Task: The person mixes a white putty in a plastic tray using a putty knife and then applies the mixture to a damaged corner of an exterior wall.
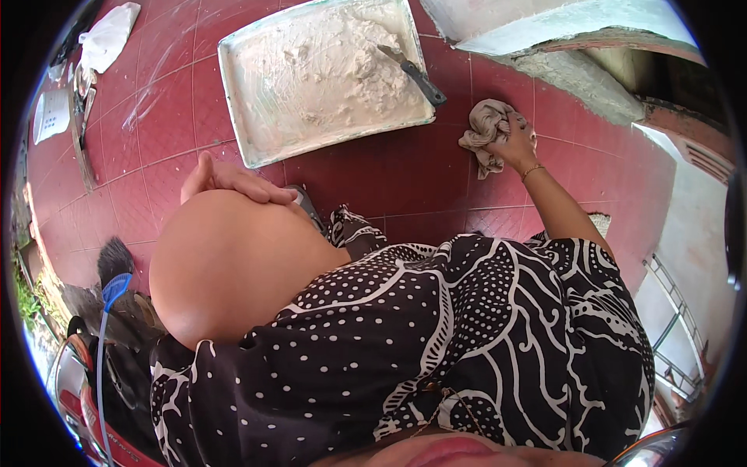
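Note:
My left hand (237, 179) lies over my bent bare knee (218, 265), fingers extended and holding nothing. On the right, my right hand (511, 145) grips a crumpled beige cloth (484, 132) low over the red tiled floor. A shallow white tray (233, 93) spread with pale, lumpy paste is in front of me, just left of the cloth. A dark-handled scraper (424, 84) lies across the tray's right side, its blade in the paste.
White bags or papers (109, 39) and some long tools (84, 117) lie at the upper left. A blue-handled brush (115, 292) stands at the lower left beside dark objects. A pale ledge (560, 31) borders the upper right; a metal rack (673, 327) is at the right.

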`<state>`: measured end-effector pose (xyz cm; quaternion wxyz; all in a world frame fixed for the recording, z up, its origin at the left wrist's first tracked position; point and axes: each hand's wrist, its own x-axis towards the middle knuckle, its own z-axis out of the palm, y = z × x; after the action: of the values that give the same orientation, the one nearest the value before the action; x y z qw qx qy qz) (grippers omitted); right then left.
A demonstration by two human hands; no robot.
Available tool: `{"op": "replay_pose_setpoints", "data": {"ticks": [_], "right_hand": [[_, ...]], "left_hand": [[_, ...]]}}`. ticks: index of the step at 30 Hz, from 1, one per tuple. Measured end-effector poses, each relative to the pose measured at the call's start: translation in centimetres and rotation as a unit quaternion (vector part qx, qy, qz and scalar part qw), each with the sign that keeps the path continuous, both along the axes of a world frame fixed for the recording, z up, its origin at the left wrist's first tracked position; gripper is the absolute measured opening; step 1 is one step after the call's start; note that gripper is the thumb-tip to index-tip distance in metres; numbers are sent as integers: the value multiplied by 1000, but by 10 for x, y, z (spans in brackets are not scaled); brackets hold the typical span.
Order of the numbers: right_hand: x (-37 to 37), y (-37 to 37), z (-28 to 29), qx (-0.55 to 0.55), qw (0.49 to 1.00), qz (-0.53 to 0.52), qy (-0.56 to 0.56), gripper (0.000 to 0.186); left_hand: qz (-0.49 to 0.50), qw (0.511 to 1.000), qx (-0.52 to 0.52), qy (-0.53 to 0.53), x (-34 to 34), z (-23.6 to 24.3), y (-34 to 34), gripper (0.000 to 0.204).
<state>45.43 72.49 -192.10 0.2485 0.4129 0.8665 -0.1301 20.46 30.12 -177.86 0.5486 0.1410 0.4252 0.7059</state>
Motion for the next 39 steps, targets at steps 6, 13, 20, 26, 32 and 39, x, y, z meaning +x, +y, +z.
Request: {"op": "replay_pose_setpoints", "data": {"ticks": [6, 13, 20, 26, 32, 39], "right_hand": [[-8, 3, -20, 83, 994, 66, 36, 51], [-31, -10, -10, -97, 972, 199, -80, 39], [-49, -82, 8, -140, 931, 317, 117, 23], [-77, -106, 45, -414, 884, 174, 130, 25], [-46, -98, 20, -312, 908, 280, -6, 29], [-5, -19, 17, -128, 899, 332, -256, 23]], "left_hand": [[-70, 946, -297, -111, 0, -12, 15, 56], [-111, 928, -315, -165, -8, -19, 51, 53], [-111, 917, -336, -186, -6, -11, 64, 49], [-112, 908, -355, -192, -6, 5, 73, 46], [-140, 921, -325, -165, -3, 10, 89, 43], [-160, 943, -270, -110, 0, 14, 82, 39]]}}
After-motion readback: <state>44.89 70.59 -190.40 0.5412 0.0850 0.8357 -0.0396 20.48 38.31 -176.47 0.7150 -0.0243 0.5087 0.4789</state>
